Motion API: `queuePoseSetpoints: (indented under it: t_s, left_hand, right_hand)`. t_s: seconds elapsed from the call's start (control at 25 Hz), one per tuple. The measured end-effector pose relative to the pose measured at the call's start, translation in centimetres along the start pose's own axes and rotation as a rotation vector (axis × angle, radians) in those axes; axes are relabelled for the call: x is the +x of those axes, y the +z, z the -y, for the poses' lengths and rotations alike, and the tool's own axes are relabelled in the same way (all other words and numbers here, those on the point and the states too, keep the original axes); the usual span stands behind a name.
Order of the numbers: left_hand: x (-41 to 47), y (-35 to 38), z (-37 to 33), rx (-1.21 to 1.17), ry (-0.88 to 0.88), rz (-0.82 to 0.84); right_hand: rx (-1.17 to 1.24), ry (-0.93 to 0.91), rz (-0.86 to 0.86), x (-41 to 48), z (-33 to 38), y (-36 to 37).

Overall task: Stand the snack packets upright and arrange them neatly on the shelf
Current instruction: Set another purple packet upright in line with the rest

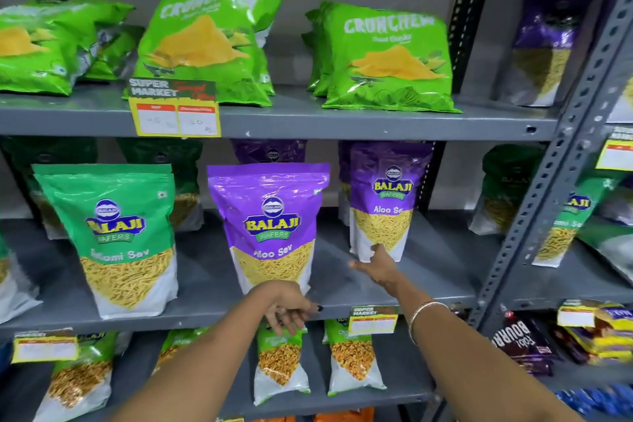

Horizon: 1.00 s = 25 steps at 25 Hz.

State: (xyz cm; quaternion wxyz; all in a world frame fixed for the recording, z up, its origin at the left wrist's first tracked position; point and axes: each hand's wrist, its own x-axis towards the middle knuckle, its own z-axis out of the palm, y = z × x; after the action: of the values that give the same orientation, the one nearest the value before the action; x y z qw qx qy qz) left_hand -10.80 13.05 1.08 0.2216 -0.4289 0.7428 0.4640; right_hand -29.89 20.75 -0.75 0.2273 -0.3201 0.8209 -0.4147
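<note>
While two purple Aloo Sev packets (pixel 270 226) stand mid-frame, the right hand (pixel 376 267) touches one, grip released; the left hand (pixel 287 310) hangs loose.

both forearms are bare and sleeveless in view, the right wrist wears a thin metal bangle (pixel 423 313), and the left hand (pixel 291 308) has dark-painted nails.

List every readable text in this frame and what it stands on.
"CRUNCHEM": green packets, top shelf
"BALAJI WAFERS", "Aloo Sev": purple pouch, middle shelf
"BALAJI WAFERS", "...ami Sev", first letters unclear: green pouch
"SUPER MARKET": shelf tag; its prices are blurred
Dark wrapper, lower right: unreadable
</note>
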Motion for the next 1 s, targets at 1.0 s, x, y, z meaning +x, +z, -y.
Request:
queuePoseSetpoints:
  t_s: [1.0]
  left_hand:
    - [8.5, 7.6, -13.6, -0.457, 0.239, -0.822]
  right_hand:
    - [0.306, -0.014, 0.270, 6.5, -10.0, -10.9]
